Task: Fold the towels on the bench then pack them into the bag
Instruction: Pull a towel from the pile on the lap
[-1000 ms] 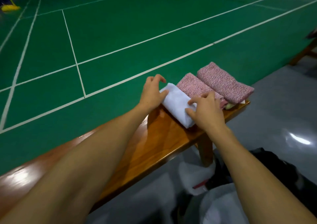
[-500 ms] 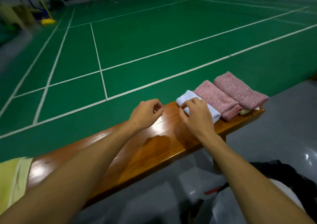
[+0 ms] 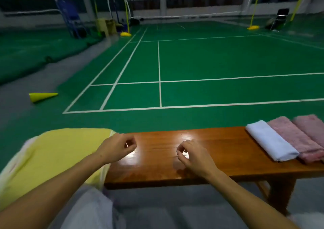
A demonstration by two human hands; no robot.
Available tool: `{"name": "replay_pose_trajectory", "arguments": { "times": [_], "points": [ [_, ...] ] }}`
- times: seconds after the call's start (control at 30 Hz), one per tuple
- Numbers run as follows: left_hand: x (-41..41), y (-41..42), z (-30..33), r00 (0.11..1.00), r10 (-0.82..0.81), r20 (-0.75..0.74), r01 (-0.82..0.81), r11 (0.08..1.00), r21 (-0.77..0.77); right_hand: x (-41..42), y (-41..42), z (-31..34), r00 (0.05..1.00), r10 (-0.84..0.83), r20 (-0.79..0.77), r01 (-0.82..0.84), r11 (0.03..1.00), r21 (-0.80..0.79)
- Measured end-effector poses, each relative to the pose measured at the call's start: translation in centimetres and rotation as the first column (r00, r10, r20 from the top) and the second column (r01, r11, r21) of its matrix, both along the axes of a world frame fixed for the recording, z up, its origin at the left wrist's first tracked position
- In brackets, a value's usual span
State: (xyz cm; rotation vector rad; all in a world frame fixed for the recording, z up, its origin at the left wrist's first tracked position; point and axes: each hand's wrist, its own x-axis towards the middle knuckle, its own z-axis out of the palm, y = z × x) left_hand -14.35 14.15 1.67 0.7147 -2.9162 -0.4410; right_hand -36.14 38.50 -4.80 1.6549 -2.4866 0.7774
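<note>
Two bare hands, left hand (image 3: 115, 148) and right hand (image 3: 194, 156), hover over the glossy wooden desk (image 3: 157, 167) with fingers loosely curled, holding nothing, one unfolded yellow towel (image 3: 52, 158) partly under the left arm, then one folded white towel (image 3: 270, 142) touching two fuzzy pink towels (image 3: 296, 141), the outer cut off by the frame.
</note>
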Motion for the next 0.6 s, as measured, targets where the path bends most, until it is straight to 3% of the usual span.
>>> {"name": "replay_pose_trajectory", "arguments": {
  "times": [0.17, 0.3, 0.43, 0.6],
  "points": [
    [7.9, -5.3, -0.6, 0.987, 0.163, -0.002, -0.163, 0.986, 0.023, 7.8, -9.5, 0.6, 0.983, 0.181, 0.031, -0.182, 0.983, 0.008],
    [13.0, -8.4, -1.5, 0.967, 0.255, 0.005, -0.255, 0.965, 0.054, 13.3, -16.1, 1.1, 0.95, 0.242, 0.197, -0.251, 0.968, 0.022],
    [17.0, -10.8, -2.7, 0.944, 0.329, 0.017, -0.33, 0.942, 0.063, 17.3, -21.2, 0.3, 0.885, 0.1, 0.455, -0.161, 0.982, 0.097],
    [20.5, -12.3, -4.0, 0.914, 0.405, 0.029, -0.406, 0.912, 0.058, 20.0, -24.7, -0.5, 0.834, -0.13, 0.536, -0.024, 0.963, 0.269]
  ]
}}
